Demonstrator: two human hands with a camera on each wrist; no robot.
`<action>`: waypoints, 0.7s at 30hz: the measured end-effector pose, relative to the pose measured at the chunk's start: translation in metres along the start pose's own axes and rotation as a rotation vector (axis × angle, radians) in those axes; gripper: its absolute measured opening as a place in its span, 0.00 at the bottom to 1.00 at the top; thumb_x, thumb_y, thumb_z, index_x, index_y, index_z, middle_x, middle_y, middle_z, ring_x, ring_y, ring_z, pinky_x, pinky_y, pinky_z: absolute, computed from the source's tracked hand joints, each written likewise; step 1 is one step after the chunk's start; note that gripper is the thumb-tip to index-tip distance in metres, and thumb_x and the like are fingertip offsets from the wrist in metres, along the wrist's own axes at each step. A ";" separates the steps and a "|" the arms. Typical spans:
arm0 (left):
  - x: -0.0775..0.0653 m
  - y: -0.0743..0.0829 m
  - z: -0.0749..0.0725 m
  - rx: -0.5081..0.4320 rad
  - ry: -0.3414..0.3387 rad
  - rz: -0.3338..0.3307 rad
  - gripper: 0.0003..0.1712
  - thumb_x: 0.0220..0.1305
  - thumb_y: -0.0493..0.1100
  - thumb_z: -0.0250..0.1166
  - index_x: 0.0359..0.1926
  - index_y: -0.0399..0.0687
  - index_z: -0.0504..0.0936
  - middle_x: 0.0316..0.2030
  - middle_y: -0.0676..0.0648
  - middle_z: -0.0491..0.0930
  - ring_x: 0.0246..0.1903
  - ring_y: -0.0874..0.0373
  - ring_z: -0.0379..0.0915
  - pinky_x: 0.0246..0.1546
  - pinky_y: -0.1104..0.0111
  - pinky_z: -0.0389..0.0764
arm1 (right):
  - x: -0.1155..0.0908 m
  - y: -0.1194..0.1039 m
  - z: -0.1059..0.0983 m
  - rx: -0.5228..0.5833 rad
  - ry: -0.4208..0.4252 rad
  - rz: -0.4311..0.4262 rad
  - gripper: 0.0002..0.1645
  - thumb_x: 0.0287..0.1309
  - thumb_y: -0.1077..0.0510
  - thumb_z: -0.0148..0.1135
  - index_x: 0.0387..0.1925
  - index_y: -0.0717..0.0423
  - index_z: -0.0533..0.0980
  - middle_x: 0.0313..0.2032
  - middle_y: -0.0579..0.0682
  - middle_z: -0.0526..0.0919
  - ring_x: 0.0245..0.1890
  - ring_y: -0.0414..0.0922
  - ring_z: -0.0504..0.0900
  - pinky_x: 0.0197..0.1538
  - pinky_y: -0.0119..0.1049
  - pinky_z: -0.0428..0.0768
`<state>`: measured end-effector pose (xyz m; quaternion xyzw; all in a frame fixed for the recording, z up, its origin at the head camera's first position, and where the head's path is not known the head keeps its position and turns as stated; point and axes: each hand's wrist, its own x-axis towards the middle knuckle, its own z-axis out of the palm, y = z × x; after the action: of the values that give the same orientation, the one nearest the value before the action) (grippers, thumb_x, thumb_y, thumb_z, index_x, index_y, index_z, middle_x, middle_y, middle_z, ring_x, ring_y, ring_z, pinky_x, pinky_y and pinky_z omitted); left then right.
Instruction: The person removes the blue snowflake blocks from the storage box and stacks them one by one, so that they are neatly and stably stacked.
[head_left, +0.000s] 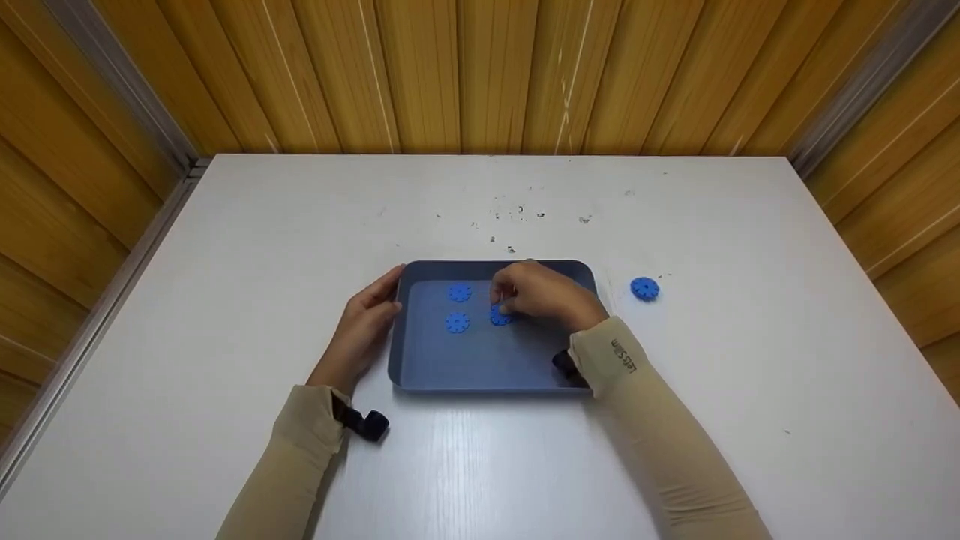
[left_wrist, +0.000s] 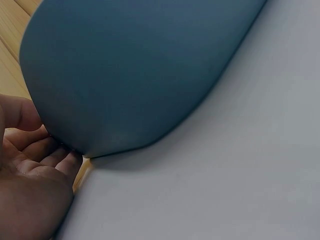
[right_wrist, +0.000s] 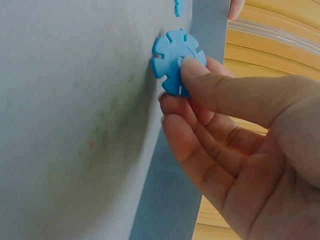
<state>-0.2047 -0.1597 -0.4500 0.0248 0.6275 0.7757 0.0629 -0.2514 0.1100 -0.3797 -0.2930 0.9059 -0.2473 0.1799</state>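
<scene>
My right hand [head_left: 544, 289] pinches a blue notched plastic disc [right_wrist: 170, 55] between thumb and fingers, over the floor of the grey-blue tray [head_left: 487, 367]. In the right wrist view the disc is tilted, its notched face partly covered by the thumb. Two similar discs lie flat in the tray, an upper blue disc [head_left: 460, 292] and a lower blue disc [head_left: 457, 322], left of the held one. My left hand [head_left: 364, 322] holds the tray's left side, thumb at the rim. Seen from the left wrist, the fingers [left_wrist: 65, 162] meet the tray's outer wall [left_wrist: 125, 90].
Another blue notched disc [head_left: 645, 289] lies on the white table [head_left: 750, 360], right of the tray. Dark marks spot the tabletop behind the tray. Wood-patterned panels [head_left: 495, 75] stand along the back and both sides. Each wrist wears a small black camera.
</scene>
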 end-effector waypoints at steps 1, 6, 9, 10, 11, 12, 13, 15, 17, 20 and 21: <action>0.000 0.000 0.000 -0.001 -0.001 -0.001 0.35 0.62 0.25 0.49 0.71 0.42 0.60 0.73 0.48 0.57 0.74 0.59 0.47 0.73 0.66 0.50 | -0.001 0.000 -0.001 -0.003 0.001 0.002 0.04 0.54 0.66 0.65 0.34 0.58 0.81 0.31 0.50 0.82 0.30 0.42 0.74 0.35 0.32 0.73; 0.000 -0.001 0.000 -0.005 -0.003 -0.001 0.35 0.62 0.25 0.49 0.71 0.42 0.60 0.73 0.48 0.57 0.74 0.59 0.47 0.73 0.66 0.50 | -0.006 0.000 -0.004 -0.003 0.000 0.013 0.03 0.57 0.64 0.63 0.34 0.59 0.81 0.32 0.49 0.82 0.30 0.42 0.74 0.34 0.32 0.73; 0.000 -0.001 -0.001 0.003 -0.001 -0.006 0.35 0.62 0.26 0.49 0.71 0.43 0.61 0.73 0.48 0.57 0.73 0.59 0.48 0.73 0.66 0.51 | -0.009 -0.001 -0.007 -0.005 0.001 0.016 0.03 0.58 0.64 0.62 0.35 0.58 0.81 0.33 0.50 0.83 0.31 0.42 0.75 0.36 0.33 0.74; 0.000 -0.001 -0.001 0.004 -0.004 -0.008 0.35 0.62 0.26 0.49 0.71 0.43 0.61 0.73 0.48 0.57 0.74 0.59 0.47 0.73 0.66 0.51 | -0.011 -0.001 -0.008 -0.006 0.002 0.019 0.04 0.59 0.64 0.62 0.35 0.58 0.81 0.34 0.50 0.83 0.32 0.42 0.75 0.37 0.33 0.75; 0.000 -0.001 -0.001 0.005 -0.003 -0.011 0.35 0.62 0.26 0.49 0.71 0.44 0.61 0.73 0.48 0.57 0.74 0.59 0.47 0.73 0.66 0.51 | -0.012 -0.001 -0.009 -0.005 0.004 0.021 0.04 0.59 0.64 0.62 0.36 0.58 0.81 0.35 0.50 0.83 0.33 0.43 0.75 0.37 0.34 0.75; 0.000 -0.001 -0.001 0.007 -0.004 -0.014 0.36 0.62 0.26 0.49 0.71 0.44 0.61 0.73 0.48 0.57 0.74 0.59 0.47 0.73 0.66 0.51 | -0.013 -0.001 -0.010 -0.005 0.007 0.024 0.04 0.60 0.64 0.61 0.36 0.58 0.81 0.35 0.50 0.83 0.33 0.43 0.76 0.38 0.34 0.76; 0.000 -0.001 -0.001 0.011 -0.002 -0.016 0.36 0.62 0.26 0.49 0.71 0.44 0.61 0.73 0.49 0.57 0.74 0.59 0.47 0.73 0.66 0.51 | -0.015 -0.001 -0.012 -0.005 0.012 0.025 0.05 0.60 0.64 0.61 0.36 0.58 0.81 0.36 0.51 0.83 0.34 0.43 0.76 0.39 0.35 0.76; 0.000 0.000 0.000 0.008 0.000 -0.017 0.36 0.62 0.26 0.49 0.71 0.44 0.61 0.73 0.48 0.57 0.74 0.59 0.47 0.73 0.66 0.51 | -0.017 0.001 -0.014 -0.011 0.025 0.021 0.05 0.60 0.64 0.61 0.37 0.58 0.82 0.37 0.51 0.84 0.34 0.43 0.76 0.39 0.36 0.77; 0.000 0.000 0.000 0.011 0.003 -0.017 0.35 0.62 0.26 0.49 0.71 0.44 0.61 0.73 0.48 0.57 0.73 0.58 0.47 0.73 0.65 0.51 | -0.019 0.002 -0.018 -0.014 0.038 0.014 0.05 0.60 0.64 0.60 0.37 0.58 0.82 0.37 0.51 0.84 0.34 0.43 0.77 0.39 0.36 0.77; -0.001 0.001 0.000 0.009 0.011 -0.019 0.35 0.62 0.26 0.49 0.71 0.44 0.61 0.73 0.48 0.58 0.73 0.58 0.48 0.73 0.65 0.52 | -0.023 0.005 -0.022 -0.009 0.051 0.013 0.05 0.60 0.64 0.60 0.36 0.58 0.82 0.36 0.51 0.84 0.34 0.43 0.77 0.40 0.37 0.77; -0.001 0.001 0.000 0.009 0.012 -0.021 0.35 0.62 0.26 0.49 0.71 0.44 0.61 0.73 0.48 0.58 0.73 0.58 0.48 0.73 0.65 0.52 | -0.024 0.006 -0.024 -0.005 0.052 0.015 0.05 0.60 0.65 0.60 0.36 0.58 0.81 0.35 0.51 0.84 0.34 0.43 0.77 0.40 0.37 0.77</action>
<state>-0.2040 -0.1598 -0.4489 0.0138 0.6316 0.7723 0.0669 -0.2468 0.1371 -0.3594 -0.2802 0.9130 -0.2513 0.1575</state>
